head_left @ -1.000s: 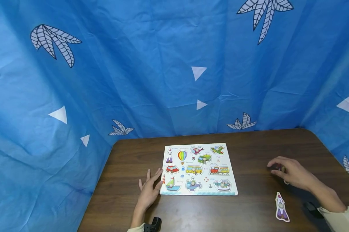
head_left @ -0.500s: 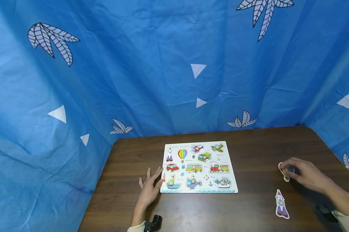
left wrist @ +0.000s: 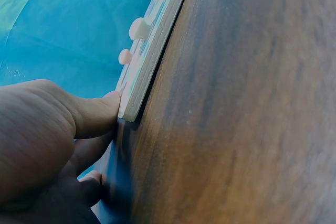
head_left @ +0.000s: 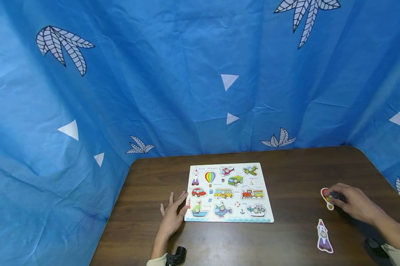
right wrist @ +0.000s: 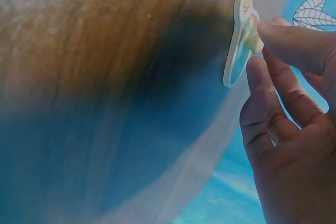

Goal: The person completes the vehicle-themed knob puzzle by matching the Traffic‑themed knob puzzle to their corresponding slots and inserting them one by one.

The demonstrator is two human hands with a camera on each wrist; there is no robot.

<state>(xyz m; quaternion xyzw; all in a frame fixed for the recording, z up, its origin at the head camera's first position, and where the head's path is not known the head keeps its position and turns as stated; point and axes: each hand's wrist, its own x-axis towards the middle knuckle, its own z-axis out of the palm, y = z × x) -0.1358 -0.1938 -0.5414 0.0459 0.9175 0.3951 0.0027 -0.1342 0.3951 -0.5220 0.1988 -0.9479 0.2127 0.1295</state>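
Observation:
A white peg puzzle board (head_left: pixel 229 218) with colourful vehicle shapes lies flat on the table. My left hand (head_left: pixel 171 218) rests at its left edge, fingers spread. In the left wrist view the thumb (left wrist: pixel 97 115) touches the board's corner, and pale knobs stand up from its face. Over on the right, my right hand (head_left: pixel 357 203) pinches the knob of a hot-air balloon puzzle piece (head_left: pixel 329 205) between thumb and fingers. The right wrist view shows this balloon piece edge-on, at or close to the table surface. A purple and white rocket puzzle piece (head_left: pixel 324 237) lies nearer the front.
The brown wooden table (head_left: pixel 246 244) has rounded back corners. A blue curtain (head_left: pixel 186 92) with leaf and triangle prints hangs behind it and at both sides. Dark camera mounts sit on both wrists, the left mount (head_left: pixel 176 255) near the table's front.
My right hand has moved right and slightly toward the front with the balloon piece, which now shows beside the fingertips. The left hand, board and rocket piece have stayed in place.

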